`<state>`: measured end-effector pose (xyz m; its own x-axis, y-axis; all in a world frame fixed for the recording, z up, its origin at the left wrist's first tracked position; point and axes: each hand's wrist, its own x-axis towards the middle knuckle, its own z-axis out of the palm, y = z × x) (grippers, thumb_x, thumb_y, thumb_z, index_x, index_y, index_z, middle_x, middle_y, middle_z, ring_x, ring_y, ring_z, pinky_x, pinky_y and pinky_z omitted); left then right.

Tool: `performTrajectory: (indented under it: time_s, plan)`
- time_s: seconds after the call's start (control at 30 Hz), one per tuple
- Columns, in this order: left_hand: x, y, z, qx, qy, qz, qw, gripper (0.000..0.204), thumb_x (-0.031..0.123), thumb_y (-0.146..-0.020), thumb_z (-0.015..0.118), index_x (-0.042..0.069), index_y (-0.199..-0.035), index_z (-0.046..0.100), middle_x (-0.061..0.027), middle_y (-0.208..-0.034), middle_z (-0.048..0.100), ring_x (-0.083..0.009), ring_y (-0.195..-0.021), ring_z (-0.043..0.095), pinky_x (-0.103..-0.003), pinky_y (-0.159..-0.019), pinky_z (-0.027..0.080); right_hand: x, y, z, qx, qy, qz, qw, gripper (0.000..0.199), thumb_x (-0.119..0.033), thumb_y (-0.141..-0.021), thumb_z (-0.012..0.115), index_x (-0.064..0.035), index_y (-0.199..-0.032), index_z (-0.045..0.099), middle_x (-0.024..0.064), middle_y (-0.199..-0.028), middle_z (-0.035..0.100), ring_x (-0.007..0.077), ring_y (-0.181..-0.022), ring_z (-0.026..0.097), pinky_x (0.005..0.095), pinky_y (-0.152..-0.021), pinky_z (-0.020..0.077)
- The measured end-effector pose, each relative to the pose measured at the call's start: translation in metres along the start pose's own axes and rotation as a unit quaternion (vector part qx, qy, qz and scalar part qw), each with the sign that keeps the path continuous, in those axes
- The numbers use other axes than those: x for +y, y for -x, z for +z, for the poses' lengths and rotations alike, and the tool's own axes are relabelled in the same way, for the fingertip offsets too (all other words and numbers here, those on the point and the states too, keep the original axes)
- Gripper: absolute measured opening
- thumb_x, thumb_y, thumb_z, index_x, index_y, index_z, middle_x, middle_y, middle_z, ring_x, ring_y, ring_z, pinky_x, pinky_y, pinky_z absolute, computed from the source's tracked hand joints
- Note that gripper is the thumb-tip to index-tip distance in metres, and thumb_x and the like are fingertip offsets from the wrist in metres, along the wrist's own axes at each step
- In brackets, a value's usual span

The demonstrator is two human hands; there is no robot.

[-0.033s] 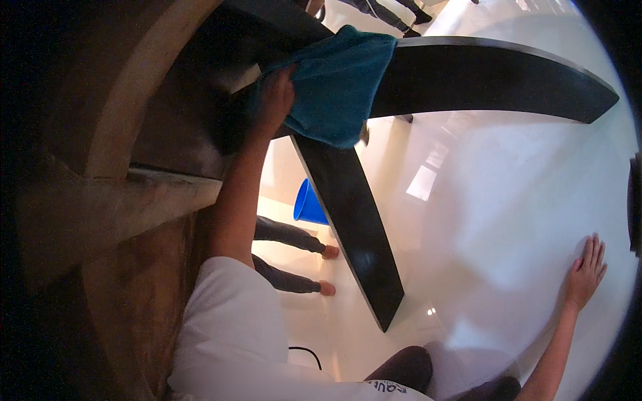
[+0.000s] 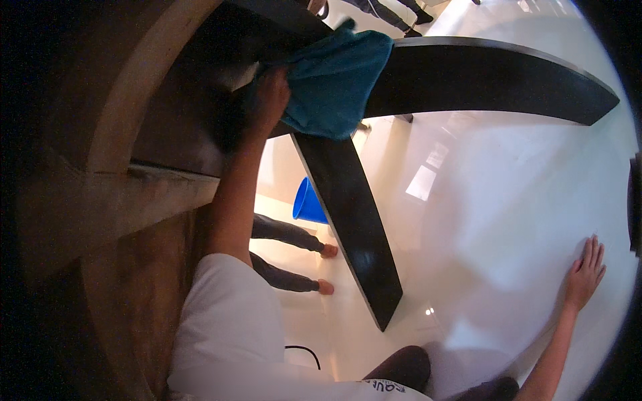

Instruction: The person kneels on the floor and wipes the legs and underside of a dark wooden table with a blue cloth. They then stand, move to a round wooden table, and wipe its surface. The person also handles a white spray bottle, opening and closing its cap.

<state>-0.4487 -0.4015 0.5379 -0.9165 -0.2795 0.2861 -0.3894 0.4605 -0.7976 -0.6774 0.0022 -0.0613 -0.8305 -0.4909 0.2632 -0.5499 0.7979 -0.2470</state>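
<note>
Well — black beam [image 2: 351, 227] partly hides blue bucket [image 2: 307, 204].

our left arm [image 2: 239, 177] reaches far forward, the left hand [image 2: 269, 97] blurred, its grip unclear; our right hand [image 2: 584, 275] is palm down, fingers [image 2: 589, 251] outstretched, forearm [image 2: 554, 351] slanting up from below.

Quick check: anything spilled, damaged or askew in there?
No spill or damage stands out around the teal cloth or curved black beam. The blue bucket looks tipped, but the bystander's legs run sideways too, so the view is probably just tilted.
</note>
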Motion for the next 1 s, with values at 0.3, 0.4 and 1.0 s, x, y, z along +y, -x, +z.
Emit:
performTrajectory:
  time_s: [0.3,0.4,1.0]
  plan:
    - [-0.044,0.020,-0.014,0.027,-0.079,-0.142,0.986,0.025,0.014,-0.091,0.046,-0.001,-0.108,0.056,-0.0264,-0.098,0.060,-0.0410,-0.086,0.061,-0.045,-0.074,0.051,0.004,0.000,0.002,-0.029,-0.005,0.011,0.999,0.058,-0.014,-0.087,0.047,-0.0243,-0.142,0.032,-0.0105,-0.151,0.023,0.0149,-0.139,0.022,0.0479,-0.110,0.0228]
    - [-0.057,0.011,-0.017,-0.052,-0.110,-0.094,0.988,0.028,0.018,-0.092,0.044,-0.001,-0.108,0.057,-0.0275,-0.104,0.059,-0.0430,-0.093,0.059,-0.045,-0.078,0.050,-0.005,0.000,-0.007,-0.046,-0.008,0.020,0.999,0.058,-0.014,-0.087,0.048,-0.0235,-0.142,0.032,-0.0105,-0.151,0.023,0.0150,-0.139,0.022,0.0479,-0.110,0.0229]
    - [0.043,-0.084,-0.020,-0.230,0.196,-0.248,0.921,0.071,0.061,-0.079,0.057,-0.006,-0.103,0.063,-0.0236,-0.106,0.063,-0.0341,-0.100,0.061,-0.042,-0.086,0.045,-0.012,-0.007,-0.023,-0.095,-0.033,0.050,0.994,0.059,-0.013,-0.086,0.051,-0.0227,-0.141,0.033,-0.0106,-0.151,0.023,0.0133,-0.139,0.020,0.0467,-0.112,0.0201]
